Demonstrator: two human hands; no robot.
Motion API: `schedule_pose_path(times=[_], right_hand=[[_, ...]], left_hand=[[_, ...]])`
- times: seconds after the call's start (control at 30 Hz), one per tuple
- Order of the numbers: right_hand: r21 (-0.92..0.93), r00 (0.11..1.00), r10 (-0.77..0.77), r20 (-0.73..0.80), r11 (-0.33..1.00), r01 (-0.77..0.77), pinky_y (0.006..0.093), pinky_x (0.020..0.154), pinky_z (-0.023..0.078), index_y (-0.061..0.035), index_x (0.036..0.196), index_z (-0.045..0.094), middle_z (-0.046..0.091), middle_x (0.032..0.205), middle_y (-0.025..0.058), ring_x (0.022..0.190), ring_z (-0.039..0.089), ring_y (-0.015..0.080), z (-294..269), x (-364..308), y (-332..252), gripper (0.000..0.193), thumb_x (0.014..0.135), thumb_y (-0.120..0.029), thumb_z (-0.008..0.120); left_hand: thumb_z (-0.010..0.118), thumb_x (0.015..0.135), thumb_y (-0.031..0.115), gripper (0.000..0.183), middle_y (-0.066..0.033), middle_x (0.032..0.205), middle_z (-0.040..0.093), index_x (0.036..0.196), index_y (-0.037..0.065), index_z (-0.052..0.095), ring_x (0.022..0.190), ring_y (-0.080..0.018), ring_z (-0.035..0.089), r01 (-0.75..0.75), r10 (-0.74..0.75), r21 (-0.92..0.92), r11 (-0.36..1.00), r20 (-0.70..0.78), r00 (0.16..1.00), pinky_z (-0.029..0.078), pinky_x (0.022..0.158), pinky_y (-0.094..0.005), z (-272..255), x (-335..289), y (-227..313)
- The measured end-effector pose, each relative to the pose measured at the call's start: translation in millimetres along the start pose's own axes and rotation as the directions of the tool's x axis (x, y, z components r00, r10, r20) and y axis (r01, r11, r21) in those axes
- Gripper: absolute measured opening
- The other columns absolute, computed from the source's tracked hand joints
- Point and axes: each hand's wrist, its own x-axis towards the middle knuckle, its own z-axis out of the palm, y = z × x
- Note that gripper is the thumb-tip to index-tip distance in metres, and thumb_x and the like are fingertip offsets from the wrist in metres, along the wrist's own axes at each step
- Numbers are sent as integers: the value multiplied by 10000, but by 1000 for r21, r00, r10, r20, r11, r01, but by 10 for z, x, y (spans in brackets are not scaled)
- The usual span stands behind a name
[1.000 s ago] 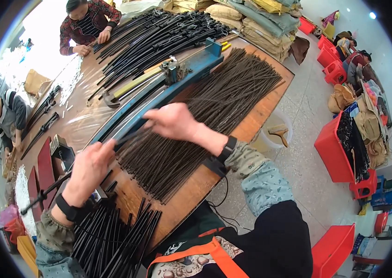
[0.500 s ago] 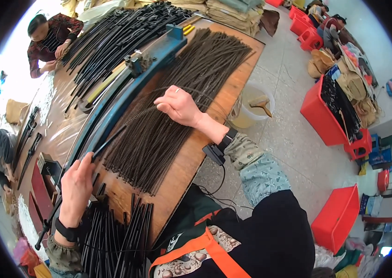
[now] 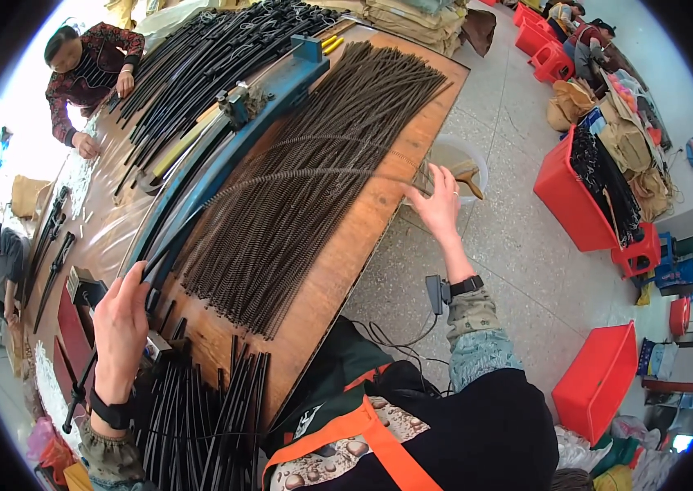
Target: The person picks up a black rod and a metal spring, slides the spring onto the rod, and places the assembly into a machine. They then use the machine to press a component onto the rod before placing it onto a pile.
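My left hand [image 3: 120, 327] is closed around a slim black rod [image 3: 179, 237] that slants up beside the blue metal rail. From the rod's upper end a long thin coil spring [image 3: 306, 173] bows to the right, in line with it. My right hand [image 3: 438, 204], past the table's right edge, has the spring's far end between thumb and fingers. A second thin spring curve [image 3: 314, 137] arches just above; whether it is the same piece I cannot tell. Beneath both lies a broad pile of dark coil springs [image 3: 256, 262] on the wooden table [image 3: 314, 299].
A blue metal rail [image 3: 269, 114] with a clamp crosses the table. Black rods [image 3: 199, 409] stand bundled near my body; more black assemblies [image 3: 207, 74] lie beyond the rail. A bucket [image 3: 457, 159] with a brush and red bins [image 3: 596, 380] stand on the right. A co-worker [image 3: 89, 74] sits far left.
My right hand has swung right and slightly down, off the table edge, and the spring now stretches in a longer arc. My left hand has shifted slightly left and down, still on the rod.
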Motion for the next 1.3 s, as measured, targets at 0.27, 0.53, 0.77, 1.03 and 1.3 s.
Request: schedule_pose_path(times=[0.27, 0.53, 0.77, 1.03, 1.3], right_hand=[[-167, 927, 255, 276, 962, -215, 482, 982, 469, -44, 1392, 496, 614, 1239, 177, 1188, 574, 353, -336, -198, 657, 819, 784, -521, 766], [745, 770, 104, 629, 202, -636, 331, 699, 546, -55, 1279, 563, 705, 962, 85, 870, 702, 216, -350, 166, 647, 389, 992, -318, 576], [843, 974, 223, 30, 518, -144, 285, 614, 542, -54, 1253, 546, 698, 969, 90, 807, 705, 201, 96, 1188, 137, 295, 1025, -240, 561], [992, 952, 304, 37, -129, 3, 278, 660, 567, -54, 1079, 563, 705, 945, 135, 779, 706, 201, 438, 1565, -326, 181, 937, -73, 674], [178, 982, -133, -138, 972, 156, 351, 713, 557, -26, 963, 657, 718, 864, 159, 794, 712, 252, 329, 1518, -254, 195, 868, -176, 737]], left_hand=[[571, 957, 28, 268, -220, 924, 642, 1223, 17, 601, 768, -397, 625, 15, -15, -27, 1000, -17, 1000, 500, 681, -400, -26, -72, -16], [570, 960, 28, 271, -230, 940, 654, 1228, -6, 594, 784, -384, 641, 46, -46, -41, 998, 16, 999, 503, 701, -389, -26, -60, 33], [568, 967, 33, 273, -234, 893, 642, 1232, -32, 585, 752, -370, 637, 12, -11, -13, 1000, 36, 999, 498, 691, -376, -3, -73, 46], [569, 957, 13, 264, -231, 914, 641, 1217, -28, 582, 765, -384, 632, 29, -29, -4, 1000, 45, 999, 496, 677, -381, -32, -141, 17], [560, 958, 3, 276, -232, 942, 651, 1232, -22, 577, 784, -393, 635, 9, -8, -5, 1000, 90, 996, 500, 694, -381, 42, -165, -27]])
